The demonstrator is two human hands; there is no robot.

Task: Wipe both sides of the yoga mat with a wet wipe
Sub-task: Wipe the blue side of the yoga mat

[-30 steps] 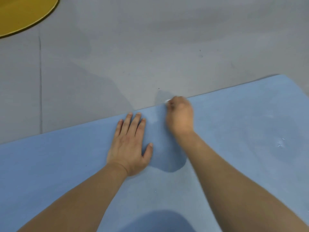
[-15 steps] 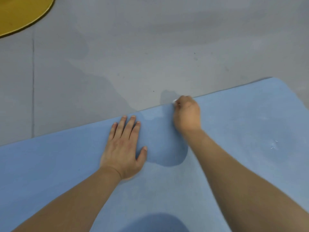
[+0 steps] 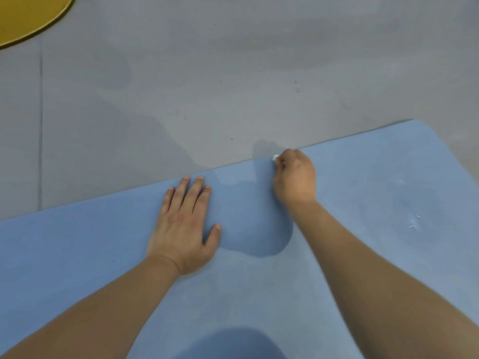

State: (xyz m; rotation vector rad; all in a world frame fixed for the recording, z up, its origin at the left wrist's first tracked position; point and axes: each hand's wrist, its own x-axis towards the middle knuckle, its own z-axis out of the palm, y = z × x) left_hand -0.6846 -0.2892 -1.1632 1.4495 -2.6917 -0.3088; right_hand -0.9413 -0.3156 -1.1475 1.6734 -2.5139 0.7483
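A blue yoga mat lies flat across the lower part of the view on a grey floor. My left hand rests palm down on the mat with fingers straight, close to its far edge. My right hand is curled at the mat's far edge and grips a white wet wipe; only a small white tip of it shows past the fingers. A darker damp patch lies on the mat between my two hands.
The grey floor stretches beyond the mat, with a seam line at the left. A yellow round object sits at the top left corner. Small white flecks lie on the mat at the right.
My right hand with the wipe has slid to the right along the mat's far edge. My left hand has stayed flat on the mat.
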